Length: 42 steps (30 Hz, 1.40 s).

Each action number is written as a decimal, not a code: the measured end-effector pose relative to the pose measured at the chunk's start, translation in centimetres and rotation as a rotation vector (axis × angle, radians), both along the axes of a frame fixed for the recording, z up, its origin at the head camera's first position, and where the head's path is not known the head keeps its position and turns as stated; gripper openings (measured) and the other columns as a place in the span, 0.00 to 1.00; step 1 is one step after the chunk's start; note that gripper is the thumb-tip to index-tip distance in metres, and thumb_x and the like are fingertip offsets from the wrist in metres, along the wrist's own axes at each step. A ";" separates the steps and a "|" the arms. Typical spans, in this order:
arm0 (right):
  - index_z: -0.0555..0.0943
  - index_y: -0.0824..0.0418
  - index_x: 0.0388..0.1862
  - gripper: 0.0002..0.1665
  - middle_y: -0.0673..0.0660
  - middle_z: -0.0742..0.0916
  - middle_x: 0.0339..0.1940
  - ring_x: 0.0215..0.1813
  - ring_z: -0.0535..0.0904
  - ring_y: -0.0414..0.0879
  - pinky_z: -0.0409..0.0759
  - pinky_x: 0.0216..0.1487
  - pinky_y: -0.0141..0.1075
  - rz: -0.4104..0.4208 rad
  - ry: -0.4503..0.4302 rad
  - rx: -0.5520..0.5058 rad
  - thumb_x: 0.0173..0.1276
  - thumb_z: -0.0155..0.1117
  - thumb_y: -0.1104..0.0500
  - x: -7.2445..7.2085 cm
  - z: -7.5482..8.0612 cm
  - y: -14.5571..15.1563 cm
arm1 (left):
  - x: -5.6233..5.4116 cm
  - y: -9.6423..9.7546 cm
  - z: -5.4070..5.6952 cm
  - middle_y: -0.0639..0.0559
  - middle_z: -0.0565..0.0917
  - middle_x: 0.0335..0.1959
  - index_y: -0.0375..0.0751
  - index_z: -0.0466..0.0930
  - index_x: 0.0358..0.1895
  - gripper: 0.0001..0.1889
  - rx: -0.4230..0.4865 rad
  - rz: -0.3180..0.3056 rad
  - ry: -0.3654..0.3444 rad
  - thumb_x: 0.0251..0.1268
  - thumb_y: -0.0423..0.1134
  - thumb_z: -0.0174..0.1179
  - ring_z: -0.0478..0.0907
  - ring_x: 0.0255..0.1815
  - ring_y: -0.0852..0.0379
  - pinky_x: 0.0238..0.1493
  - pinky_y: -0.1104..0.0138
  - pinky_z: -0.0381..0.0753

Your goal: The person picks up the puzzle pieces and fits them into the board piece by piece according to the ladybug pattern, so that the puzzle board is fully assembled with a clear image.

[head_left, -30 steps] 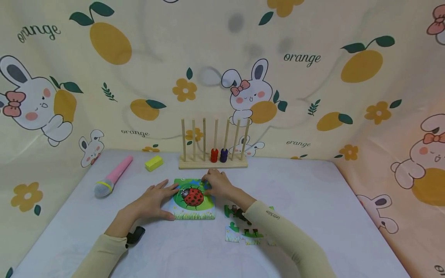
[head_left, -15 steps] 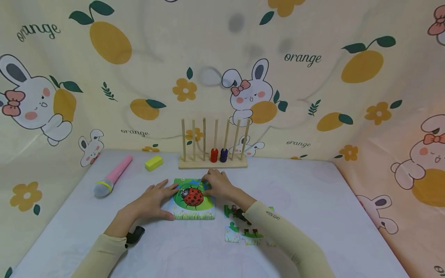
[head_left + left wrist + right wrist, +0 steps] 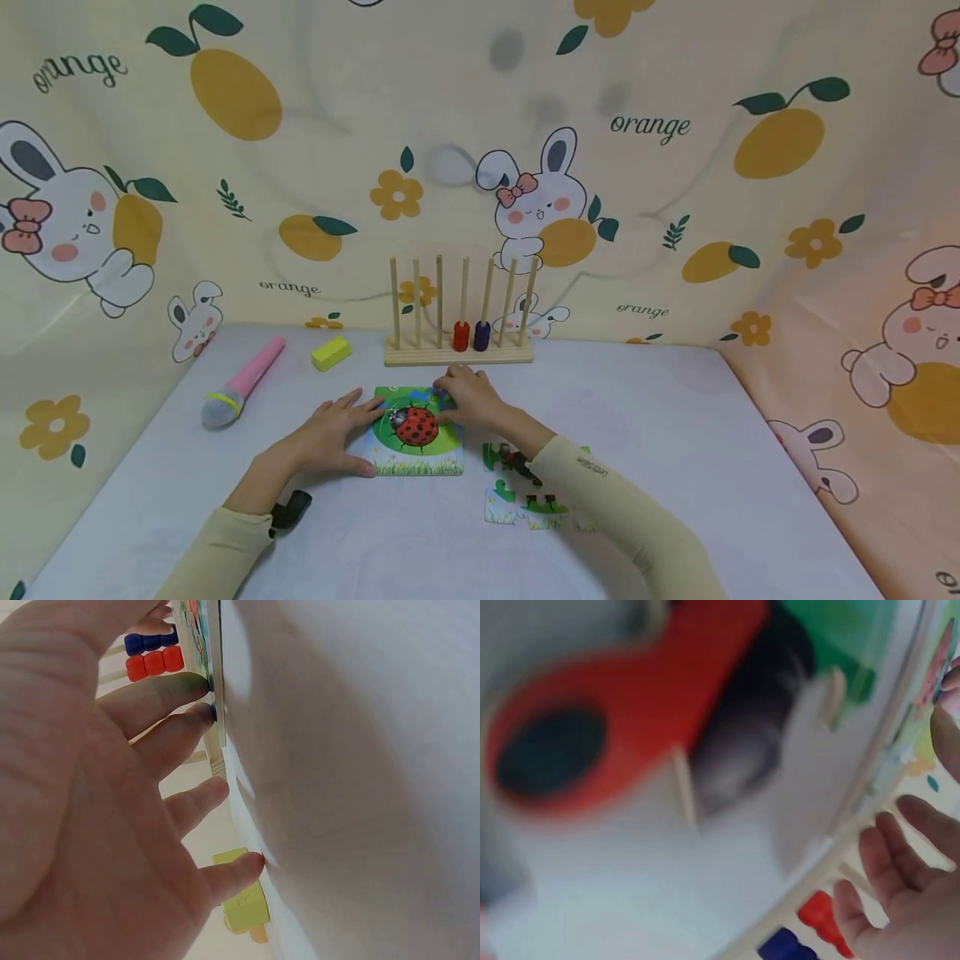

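A nearly square ladybug jigsaw puzzle (image 3: 418,454) lies flat on the table, its pieces joined, with a grass border along the near side. My left hand (image 3: 330,433) is spread along its left side; in the left wrist view two fingertips (image 3: 201,712) touch the puzzle's edge. My right hand (image 3: 472,400) reaches over the top right corner and hides it. Its thumb lies over the puzzle, and its loosely bent fingers (image 3: 889,855) are at the far edge. Several loose jigsaw pieces (image 3: 501,505) lie to the right, partly under my right forearm.
Behind the puzzle stands a wooden peg rack (image 3: 459,357) with red beads (image 3: 461,336) and dark blue beads (image 3: 482,336). A yellow block (image 3: 331,353) and a pink toy microphone (image 3: 251,375) lie at the back left. A patterned cloth (image 3: 345,125) hangs behind the table.
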State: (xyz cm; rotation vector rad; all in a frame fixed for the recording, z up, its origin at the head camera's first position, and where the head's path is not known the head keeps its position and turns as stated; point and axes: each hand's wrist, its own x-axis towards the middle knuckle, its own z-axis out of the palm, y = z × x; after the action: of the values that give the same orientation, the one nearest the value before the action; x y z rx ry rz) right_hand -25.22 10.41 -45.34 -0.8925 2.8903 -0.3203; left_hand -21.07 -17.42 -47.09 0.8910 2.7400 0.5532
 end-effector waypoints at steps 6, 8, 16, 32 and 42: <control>0.68 0.56 0.75 0.43 0.57 0.69 0.75 0.74 0.64 0.53 0.65 0.67 0.57 0.109 -0.006 0.214 0.69 0.62 0.36 1.8 1.3 0.5 | 0.2 0.1 0.2 0.42 0.63 0.76 0.38 0.69 0.72 0.51 0.005 -0.003 -0.001 0.47 0.66 0.72 0.48 0.77 0.29 0.65 0.27 0.51; 0.63 0.56 0.78 0.46 0.56 0.61 0.81 0.80 0.55 0.53 0.58 0.72 0.61 0.138 -0.033 0.275 0.70 0.58 0.33 2.6 1.6 0.7 | 0.3 0.1 0.3 0.43 0.63 0.76 0.38 0.69 0.72 0.51 0.008 0.003 -0.010 0.47 0.65 0.73 0.47 0.78 0.30 0.66 0.28 0.50; 0.53 0.55 0.82 0.52 0.55 0.51 0.83 0.82 0.41 0.55 0.44 0.76 0.61 0.145 -0.182 0.328 0.70 0.54 0.30 4.9 1.8 0.7 | 0.4 0.2 0.4 0.42 0.64 0.76 0.37 0.70 0.71 0.51 0.008 0.003 -0.002 0.46 0.65 0.73 0.49 0.77 0.29 0.65 0.27 0.51; 0.51 0.57 0.82 0.53 0.57 0.49 0.83 0.82 0.39 0.56 0.43 0.76 0.60 0.141 -0.211 0.311 0.70 0.54 0.30 4.9 1.2 0.5 | 0.3 0.2 0.4 0.42 0.62 0.77 0.38 0.68 0.72 0.51 -0.005 0.014 -0.029 0.47 0.65 0.73 0.47 0.78 0.30 0.67 0.29 0.49; 0.52 0.57 0.82 0.52 0.57 0.50 0.83 0.82 0.41 0.58 0.46 0.74 0.65 0.192 -0.199 0.250 0.71 0.53 0.30 4.4 0.8 1.3 | 0.0 -0.1 -0.2 0.43 0.62 0.77 0.38 0.68 0.73 0.52 0.014 -0.003 -0.010 0.46 0.66 0.72 0.48 0.78 0.31 0.67 0.29 0.50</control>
State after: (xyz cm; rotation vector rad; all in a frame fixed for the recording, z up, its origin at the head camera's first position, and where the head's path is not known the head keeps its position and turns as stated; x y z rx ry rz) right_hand -20.79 11.66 -44.53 -1.0171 2.5660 -0.0279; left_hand -21.03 -17.53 -47.28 0.8932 2.7288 0.5757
